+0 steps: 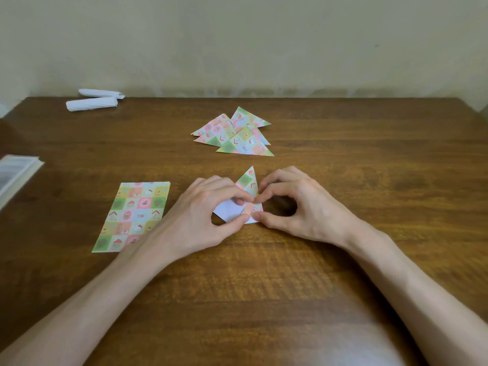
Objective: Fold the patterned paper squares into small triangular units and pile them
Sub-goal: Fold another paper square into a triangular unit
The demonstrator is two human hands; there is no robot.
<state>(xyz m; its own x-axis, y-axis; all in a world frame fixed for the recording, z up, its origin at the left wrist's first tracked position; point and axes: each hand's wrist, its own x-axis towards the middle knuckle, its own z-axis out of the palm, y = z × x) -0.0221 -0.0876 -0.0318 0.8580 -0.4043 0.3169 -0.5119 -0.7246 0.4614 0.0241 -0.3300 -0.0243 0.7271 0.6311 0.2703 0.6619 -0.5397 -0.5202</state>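
Far to the left of the hands, at the table edge, lies a pale flat object, cut off by the frame and too blurred to name. Beyond it, well behind the left hand near the wall, two white rolled pieces lie side by side.

Just left of the left hand lies the flat patterned paper, printed side up. Its near right corner is hidden under the left wrist, and whether it is one sheet or several cannot be told.

The left hand rests on the table with fingers curled. Its thumb and forefinger pinch the left part of the part-folded paper. This paper lies between the two hands. Its white underside shows in the gap between the left thumb and forefinger, and a patterned point sticks out beyond the fingertips, away from the person.

Straight beyond the hands, apart from them, sits the pile of triangular units, several overlapping loosely.

The right hand has its thumb and forefinger bent into a ring, with the tips nipping the paper's right edge. Its other fingers are curled behind.
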